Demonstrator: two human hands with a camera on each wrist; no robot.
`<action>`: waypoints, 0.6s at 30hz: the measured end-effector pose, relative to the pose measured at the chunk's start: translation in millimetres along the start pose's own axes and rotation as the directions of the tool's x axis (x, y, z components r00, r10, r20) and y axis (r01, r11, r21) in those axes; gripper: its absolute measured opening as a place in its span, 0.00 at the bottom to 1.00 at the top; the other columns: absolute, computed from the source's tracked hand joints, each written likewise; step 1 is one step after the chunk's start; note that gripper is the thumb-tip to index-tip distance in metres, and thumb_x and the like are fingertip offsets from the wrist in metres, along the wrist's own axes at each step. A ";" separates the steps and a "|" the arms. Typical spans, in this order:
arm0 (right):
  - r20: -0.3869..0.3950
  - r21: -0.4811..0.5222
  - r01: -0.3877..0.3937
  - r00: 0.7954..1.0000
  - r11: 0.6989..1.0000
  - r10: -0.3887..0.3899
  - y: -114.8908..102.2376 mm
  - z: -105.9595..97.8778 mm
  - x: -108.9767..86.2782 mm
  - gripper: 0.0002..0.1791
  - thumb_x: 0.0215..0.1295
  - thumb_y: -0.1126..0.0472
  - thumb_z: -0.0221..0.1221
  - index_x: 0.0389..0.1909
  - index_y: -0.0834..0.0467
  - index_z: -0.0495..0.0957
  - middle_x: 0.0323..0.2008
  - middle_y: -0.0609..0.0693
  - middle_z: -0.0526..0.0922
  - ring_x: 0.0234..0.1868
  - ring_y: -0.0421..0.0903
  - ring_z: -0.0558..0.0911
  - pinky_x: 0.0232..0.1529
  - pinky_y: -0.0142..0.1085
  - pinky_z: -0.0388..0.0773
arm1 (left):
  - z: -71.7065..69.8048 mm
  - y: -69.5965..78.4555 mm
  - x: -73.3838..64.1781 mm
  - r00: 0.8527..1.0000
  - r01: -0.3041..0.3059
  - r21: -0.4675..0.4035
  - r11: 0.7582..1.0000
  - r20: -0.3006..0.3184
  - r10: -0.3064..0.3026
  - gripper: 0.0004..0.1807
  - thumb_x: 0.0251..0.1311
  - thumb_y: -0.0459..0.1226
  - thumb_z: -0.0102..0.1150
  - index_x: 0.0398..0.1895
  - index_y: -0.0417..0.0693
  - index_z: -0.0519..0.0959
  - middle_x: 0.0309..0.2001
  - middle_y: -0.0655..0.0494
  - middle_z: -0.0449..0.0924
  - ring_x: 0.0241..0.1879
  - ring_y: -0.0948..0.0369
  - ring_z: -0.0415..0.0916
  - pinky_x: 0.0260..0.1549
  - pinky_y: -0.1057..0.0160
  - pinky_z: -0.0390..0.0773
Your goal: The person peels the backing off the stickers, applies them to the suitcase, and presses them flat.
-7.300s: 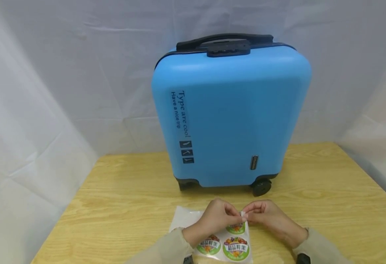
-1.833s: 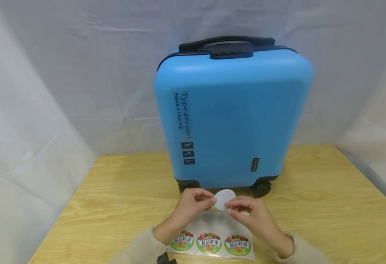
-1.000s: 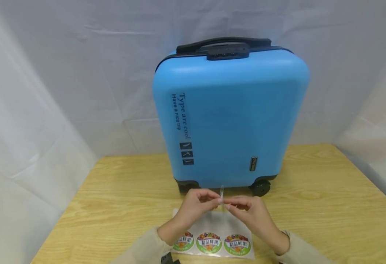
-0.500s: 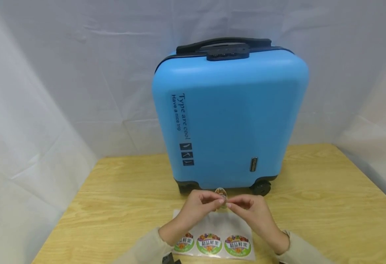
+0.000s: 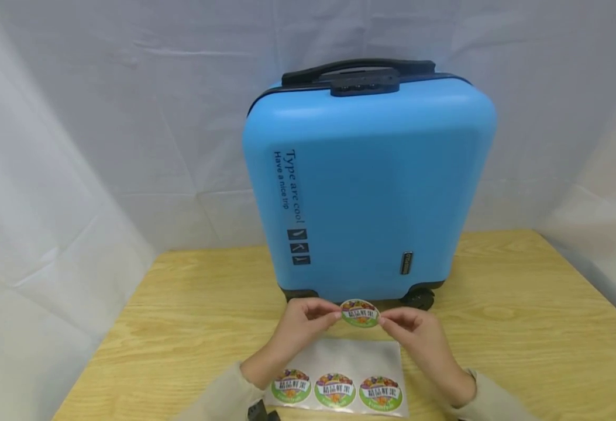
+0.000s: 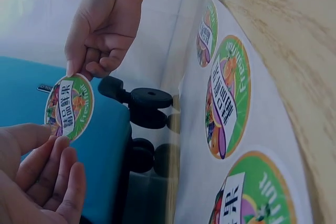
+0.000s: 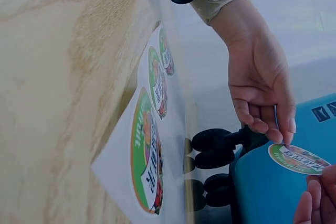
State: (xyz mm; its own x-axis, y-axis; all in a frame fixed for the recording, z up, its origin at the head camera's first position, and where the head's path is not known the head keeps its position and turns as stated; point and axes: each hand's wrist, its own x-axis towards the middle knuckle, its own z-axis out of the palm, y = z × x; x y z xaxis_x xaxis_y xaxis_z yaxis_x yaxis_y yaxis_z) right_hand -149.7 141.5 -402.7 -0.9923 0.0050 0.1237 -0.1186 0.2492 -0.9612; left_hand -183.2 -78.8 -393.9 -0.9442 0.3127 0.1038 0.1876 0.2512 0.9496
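Note:
Between my two hands is a round fruit sticker [image 5: 360, 313], its printed face toward me in the head view. My left hand [image 5: 300, 328] pinches its left edge with thumb and fingers. On the opposite edge my right hand [image 5: 426, 345] pinches it the same way, as the left wrist view also shows. Below the hands a white sticker sheet [image 5: 347, 352] lies on the table, with a row of three matching stickers [image 5: 335, 390] along its near side. Behind the hands stands a blue suitcase [image 5: 371, 193], upright, apparently a little beyond the held sticker.
The wooden table [image 5: 197, 316] extends to both sides of the suitcase. Black wheels [image 5: 418, 299] carry the suitcase at its base, and a black handle [image 5: 357, 63] tops it. White sheeting [image 5: 102, 117] hangs behind and at the sides.
Earlier the hands peeled a sticker off the sheet. It then showed its white back, stood edge-on, and now its printed face is toward me, while the hands have spread slightly apart.

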 end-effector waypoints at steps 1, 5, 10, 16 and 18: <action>-0.002 0.010 0.002 1.000 1.000 -0.002 0.3 -1.1 0.5 0.08 0.57 0.63 0.65 0.35 0.64 0.83 0.30 0.57 0.85 0.29 0.44 0.82 0.31 0.34 0.80 | -0.8 -1.0 0.7 1.000 0.001 0.001 1.000 -0.007 -0.001 0.08 0.55 0.36 0.65 0.36 0.40 0.84 0.34 0.49 0.84 0.30 0.60 0.78 0.30 0.69 0.79; 0.007 0.057 0.028 1.000 0.998 -0.029 1.2 -3.7 2.2 0.09 0.58 0.63 0.64 0.36 0.65 0.83 0.28 0.53 0.85 0.27 0.41 0.81 0.29 0.34 0.79 | -2.5 -1.8 3.0 0.999 0.019 0.003 1.000 -0.028 -0.019 0.09 0.53 0.36 0.66 0.35 0.39 0.83 0.33 0.50 0.84 0.29 0.63 0.77 0.30 0.69 0.78; 0.015 0.077 0.053 0.998 0.996 -0.054 -1.6 -4.1 1.9 0.09 0.58 0.63 0.64 0.36 0.66 0.83 0.28 0.51 0.85 0.28 0.42 0.81 0.29 0.34 0.79 | -3.1 0.6 2.7 0.999 0.027 -0.012 1.000 -0.039 -0.028 0.10 0.54 0.37 0.66 0.35 0.39 0.83 0.33 0.49 0.84 0.30 0.62 0.78 0.31 0.69 0.78; 0.027 0.107 0.065 0.997 0.992 -0.068 -2.3 -3.7 3.8 0.10 0.60 0.62 0.63 0.37 0.66 0.83 0.32 0.59 0.85 0.31 0.44 0.82 0.34 0.37 0.81 | -4.1 6.5 1.4 0.998 0.002 -0.063 0.998 -0.057 -0.006 0.08 0.55 0.34 0.64 0.36 0.38 0.83 0.34 0.46 0.84 0.32 0.58 0.79 0.32 0.69 0.78; 0.032 0.122 0.066 0.997 0.990 -0.071 -2.9 -3.7 4.8 0.11 0.60 0.62 0.63 0.38 0.66 0.82 0.33 0.58 0.84 0.32 0.43 0.82 0.35 0.37 0.81 | -4.3 9.1 1.5 0.998 -0.009 -0.075 0.997 -0.066 0.004 0.07 0.55 0.33 0.64 0.36 0.38 0.83 0.34 0.46 0.84 0.32 0.58 0.79 0.33 0.69 0.79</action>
State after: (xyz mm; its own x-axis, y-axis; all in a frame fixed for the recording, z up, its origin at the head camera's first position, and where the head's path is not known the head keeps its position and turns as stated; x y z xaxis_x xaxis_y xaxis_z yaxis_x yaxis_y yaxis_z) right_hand -154.0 144.4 -398.3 -0.9821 -0.0435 0.1833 -0.1874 0.1291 -0.9738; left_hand -184.1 -79.9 -383.8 -0.9594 0.2522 0.1265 0.1747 0.1789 0.9682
